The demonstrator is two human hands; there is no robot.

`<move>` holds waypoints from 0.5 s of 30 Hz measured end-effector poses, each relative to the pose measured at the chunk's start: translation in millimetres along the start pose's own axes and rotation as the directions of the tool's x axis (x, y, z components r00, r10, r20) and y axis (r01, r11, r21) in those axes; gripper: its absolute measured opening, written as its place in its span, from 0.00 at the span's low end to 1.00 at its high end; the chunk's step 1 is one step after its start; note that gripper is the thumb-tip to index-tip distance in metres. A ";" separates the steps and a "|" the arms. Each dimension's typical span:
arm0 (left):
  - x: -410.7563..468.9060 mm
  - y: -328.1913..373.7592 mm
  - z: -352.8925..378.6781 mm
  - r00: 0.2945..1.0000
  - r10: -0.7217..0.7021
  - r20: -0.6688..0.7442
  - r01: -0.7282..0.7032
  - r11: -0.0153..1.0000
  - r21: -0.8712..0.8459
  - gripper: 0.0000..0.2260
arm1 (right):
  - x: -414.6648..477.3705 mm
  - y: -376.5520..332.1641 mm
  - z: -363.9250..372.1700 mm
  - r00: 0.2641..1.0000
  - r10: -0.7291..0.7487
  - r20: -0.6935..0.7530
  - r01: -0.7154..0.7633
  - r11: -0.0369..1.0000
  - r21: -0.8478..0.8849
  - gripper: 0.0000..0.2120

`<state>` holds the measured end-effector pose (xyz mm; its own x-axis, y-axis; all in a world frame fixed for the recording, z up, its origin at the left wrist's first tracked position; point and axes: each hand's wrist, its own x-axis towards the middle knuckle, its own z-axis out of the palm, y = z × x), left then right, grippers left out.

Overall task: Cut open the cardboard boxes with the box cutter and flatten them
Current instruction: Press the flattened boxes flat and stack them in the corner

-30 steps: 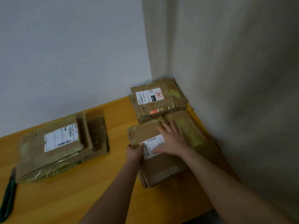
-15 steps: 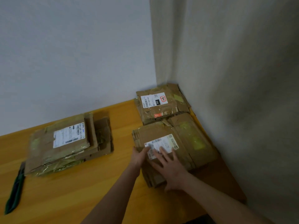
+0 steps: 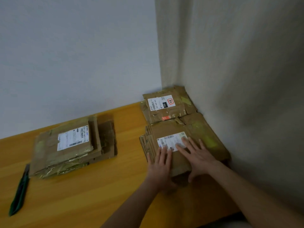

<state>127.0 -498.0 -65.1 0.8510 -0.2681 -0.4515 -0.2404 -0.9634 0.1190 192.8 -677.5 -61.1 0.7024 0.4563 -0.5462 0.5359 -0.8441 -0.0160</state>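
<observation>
Wooden table (image 3: pixel 123 186); left hand (image 3: pixel 160 167) and right hand (image 3: pixel 199 158) press flat, fingers spread, on flattened cardboard stack (image 3: pixel 166 129).

"090" on the far box label (image 3: pixel 161 102)

Three cardboard stacks (image 3: pixel 47 145) (image 3: pixel 179 111) (image 3: pixel 166 129); one box cutter (image 3: pixel 18 195)

One head view looks forward and down across the table (image 3: pixel 98 186) to its far right corner. It sits close.
</observation>
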 end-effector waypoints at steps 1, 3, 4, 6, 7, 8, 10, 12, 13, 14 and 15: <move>1.2 7.4 6.8 1.000 -0.005 0.022 0.003 0.999 0.052 0.54 | -1.1 3.3 0.1 1.000 0.024 0.000 -0.024 1.000 -0.003 0.66; 4.9 17.2 16.4 0.999 -0.030 0.014 0.028 0.992 0.120 0.51 | -1.1 4.5 3.9 0.999 0.050 0.015 -0.050 0.999 -0.007 0.65; 7.2 18.9 18.0 0.999 -0.041 0.000 0.041 0.989 0.143 0.48 | -0.2 3.0 7.1 0.998 0.060 0.018 -0.060 0.998 0.001 0.65; 13.2 17.3 13.9 0.997 -0.069 -0.021 0.071 0.983 0.170 0.44 | 4.3 -0.7 10.6 0.996 0.094 0.001 -0.094 0.995 0.035 0.63; 16.9 14.4 10.1 0.996 -0.087 -0.015 0.088 0.980 0.180 0.44 | 7.5 -1.6 10.1 0.994 0.111 -0.008 -0.110 0.992 0.053 0.63; 19.3 11.3 5.7 0.995 -0.103 0.000 0.101 0.977 0.189 0.45 | 10.1 -1.9 8.8 0.993 0.121 -0.010 -0.120 0.990 0.068 0.63; 24.1 7.7 -0.5 0.994 -0.106 0.012 0.102 0.976 0.194 0.48 | 14.4 1.8 6.2 0.994 0.107 -0.011 -0.106 0.992 0.070 0.63; 23.7 10.6 1.0 0.996 -0.082 0.028 0.075 0.980 0.183 0.50 | 14.8 6.6 5.8 0.997 0.073 -0.002 -0.073 0.996 0.056 0.64; 21.7 13.5 5.2 0.998 -0.067 0.018 0.063 0.985 0.162 0.49 | 14.7 8.3 6.0 0.998 0.058 0.001 -0.058 0.997 0.047 0.64; 19.5 15.8 14.4 0.998 -0.059 0.011 0.057 0.988 0.145 0.48 | 14.3 9.0 6.7 0.999 0.045 0.006 -0.046 0.998 0.036 0.64; 17.3 17.8 22.3 0.998 -0.068 -0.005 0.068 0.988 0.135 0.47 | 13.9 8.9 7.2 0.999 0.037 0.007 -0.037 0.999 0.027 0.63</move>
<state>127.0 -519.5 -90.5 0.8677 -0.2016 -0.4544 -0.2424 -0.9696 -0.0329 204.0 -680.7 -74.9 0.7184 0.4227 -0.5525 0.4963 -0.8679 -0.0186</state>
